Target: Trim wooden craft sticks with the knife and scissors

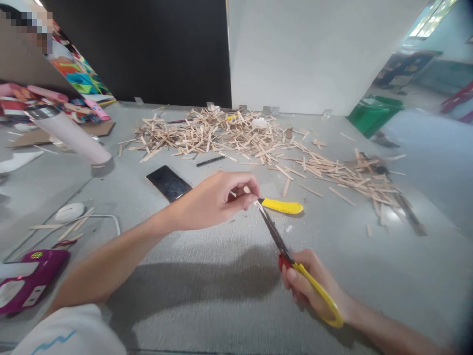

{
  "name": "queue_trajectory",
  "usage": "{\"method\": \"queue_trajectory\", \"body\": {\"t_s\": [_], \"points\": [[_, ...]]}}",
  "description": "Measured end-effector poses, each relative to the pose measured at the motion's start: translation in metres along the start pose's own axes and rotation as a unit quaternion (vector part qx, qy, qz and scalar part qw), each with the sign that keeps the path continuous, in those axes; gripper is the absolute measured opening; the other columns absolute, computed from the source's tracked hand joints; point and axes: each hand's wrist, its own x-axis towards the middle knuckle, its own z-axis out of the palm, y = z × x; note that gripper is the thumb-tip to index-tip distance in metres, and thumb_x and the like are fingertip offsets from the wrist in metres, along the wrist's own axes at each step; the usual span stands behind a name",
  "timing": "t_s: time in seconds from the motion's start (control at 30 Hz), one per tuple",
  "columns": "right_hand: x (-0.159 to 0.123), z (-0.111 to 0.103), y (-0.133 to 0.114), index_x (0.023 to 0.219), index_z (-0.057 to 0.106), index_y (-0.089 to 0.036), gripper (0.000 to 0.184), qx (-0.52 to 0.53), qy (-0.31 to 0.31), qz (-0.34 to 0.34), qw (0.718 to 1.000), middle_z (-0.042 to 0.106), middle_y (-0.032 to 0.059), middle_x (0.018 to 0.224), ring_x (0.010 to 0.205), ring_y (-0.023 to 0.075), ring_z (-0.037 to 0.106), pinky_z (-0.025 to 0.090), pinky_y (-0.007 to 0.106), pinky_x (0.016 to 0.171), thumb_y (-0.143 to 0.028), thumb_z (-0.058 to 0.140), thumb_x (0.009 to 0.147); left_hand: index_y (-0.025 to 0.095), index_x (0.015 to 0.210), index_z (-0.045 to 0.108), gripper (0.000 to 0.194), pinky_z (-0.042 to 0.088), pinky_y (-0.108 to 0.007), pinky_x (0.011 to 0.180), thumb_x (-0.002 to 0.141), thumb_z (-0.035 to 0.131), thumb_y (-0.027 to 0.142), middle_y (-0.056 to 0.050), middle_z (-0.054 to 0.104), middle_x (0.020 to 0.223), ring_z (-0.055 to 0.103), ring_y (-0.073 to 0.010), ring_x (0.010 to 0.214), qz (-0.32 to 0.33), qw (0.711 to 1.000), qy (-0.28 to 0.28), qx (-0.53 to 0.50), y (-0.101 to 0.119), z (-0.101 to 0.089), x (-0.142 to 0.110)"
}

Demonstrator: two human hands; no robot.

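Observation:
My left hand is closed in a pinch on a small pale wooden stick, most of it hidden by the fingers. My right hand is wrapped round the yellow and red handles of a pair of scissors. The scissors' blades point up and left, their tips at the left fingertips and the stick's end. Just beyond the tips lies a yellow-handled tool, its dark end partly hidden behind my left fingers. A tiny white scrap rests on the table beside the blades.
A wide heap of wooden sticks spreads across the back and right. A phone and a black pen lie before it. To the left are a pale bottle and a purple power strip. Upright panels border the back.

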Motion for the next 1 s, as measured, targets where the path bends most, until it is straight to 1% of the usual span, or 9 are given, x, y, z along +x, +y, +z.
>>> {"method": "queue_trajectory", "body": {"t_s": [0.13,0.23,0.33,0.47,0.57,0.67,0.8,1.0], "points": [[0.0,-0.001,-0.002,0.074,0.053,-0.022,0.078,-0.009,-0.012,0.015,1.0,0.048,-0.003,0.063,0.047,0.0116,0.051,0.041,0.022,0.043,-0.098,0.051,0.091,0.019,0.106,0.068,0.013,0.043,-0.025,0.061,0.108,0.056,0.023,0.001,0.071,0.077,0.061,-0.0131,0.064,0.0,1.0,-0.023,0.009,0.001,0.001,0.0],[-0.001,-0.001,-0.005,0.073,0.05,-0.023,0.078,-0.012,-0.026,0.018,0.999,0.045,-0.0038,0.062,0.047,0.0114,0.05,0.04,0.022,0.044,-0.099,0.051,0.091,0.02,0.112,0.067,0.018,0.042,-0.026,0.065,0.111,0.049,0.02,0.0,0.07,0.084,0.059,-0.0131,0.068,0.034,0.997,-0.043,0.049,0.001,0.002,-0.001],[-0.003,0.0,-0.009,0.072,0.047,-0.023,0.077,-0.013,-0.026,0.022,0.999,0.044,-0.0045,0.061,0.048,0.0107,0.048,0.037,0.021,0.045,-0.097,0.05,0.093,0.02,0.112,0.065,0.019,0.042,-0.027,0.07,0.113,0.047,0.018,0.0,0.07,0.09,0.058,-0.0132,0.072,0.057,0.994,-0.051,0.076,0.0,0.003,-0.001],[-0.004,0.0,-0.007,0.068,0.044,-0.024,0.073,-0.018,-0.034,0.03,0.999,0.043,-0.005,0.057,0.045,0.0093,0.042,0.033,0.02,0.043,-0.09,0.051,0.099,0.02,0.112,0.063,0.018,0.041,-0.027,0.071,0.113,0.046,0.016,0.001,0.066,0.086,0.057,-0.0133,0.071,0.074,0.992,-0.061,0.077,0.0,0.004,-0.002],[-0.003,-0.001,-0.007,0.065,0.044,-0.024,0.071,-0.032,-0.04,0.025,0.998,0.041,-0.0057,0.051,0.043,0.0094,0.039,0.03,0.021,0.042,-0.085,0.05,0.102,0.021,0.114,0.063,0.018,0.04,-0.027,0.068,0.112,0.046,0.016,0.003,0.062,0.081,0.054,-0.0133,0.067,0.07,0.993,-0.063,0.075,0.0,0.004,-0.002],[-0.001,-0.001,-0.012,0.063,0.039,-0.025,0.072,-0.042,-0.034,0.007,0.999,0.039,-0.0055,0.049,0.042,0.0093,0.035,0.027,0.023,0.041,-0.084,0.049,0.103,0.021,0.114,0.063,0.018,0.038,-0.028,0.065,0.112,0.046,0.016,0.005,0.056,0.074,0.049,-0.013,0.062,0.072,0.993,-0.062,0.071,0.001,0.004,-0.002],[0.001,0.0,-0.018,0.058,0.035,-0.025,0.076,-0.057,-0.028,-0.025,0.998,0.038,-0.0044,0.049,0.045,0.0092,0.032,0.025,0.024,0.044,-0.083,0.048,0.105,0.021,0.115,0.063,0.019,0.039,-0.028,0.065,0.112,0.045,0.016,0.005,0.055,0.073,0.049,-0.0132,0.061,0.073,0.993,-0.061,0.065,0.001,0.005,-0.002],[0.003,0.0,-0.016,0.06,0.032,-0.026,0.076,-0.05,-0.02,-0.012,0.998,0.033,-0.0052,0.05,0.044,0.0089,0.028,0.02,0.023,0.039,-0.087,0.049,0.102,0.021,0.116,0.063,0.019,0.039,-0.028,0.066,0.112,0.045,0.017,0.005,0.056,0.073,0.05,-0.0133,0.062,0.077,0.993,-0.061,0.069,0.001,0.005,-0.002]]}}
